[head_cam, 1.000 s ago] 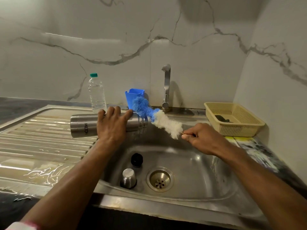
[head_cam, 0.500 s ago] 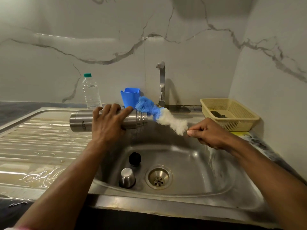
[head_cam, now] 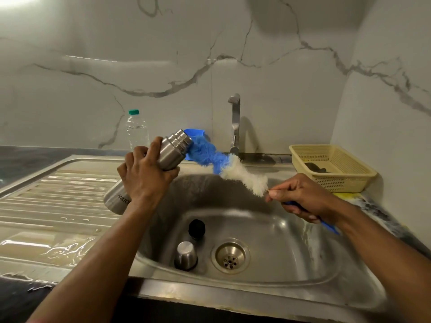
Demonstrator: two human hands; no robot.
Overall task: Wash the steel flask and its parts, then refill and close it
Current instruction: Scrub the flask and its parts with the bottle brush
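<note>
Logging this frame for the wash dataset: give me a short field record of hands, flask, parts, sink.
left hand: left hand grips the steel flask around its middle
flask pose: tilted, mouth up and toward the tap
right hand: right hand holds the bottle brush by its handle
brush: blue tip at the flask mouth, white part outside
parts: steel cup upside down and black stopper on the sink floor, left of the drain
tap water: none visible
counter: plastic bottle, yellow basket

Flask point(head_cam: 171, 149) is showing brushed steel, satin sheen. Brush point(head_cam: 224, 165) is looking fluffy, soft-fibred. Sink point(head_cam: 291, 250) steel is gleaming wet.
</note>
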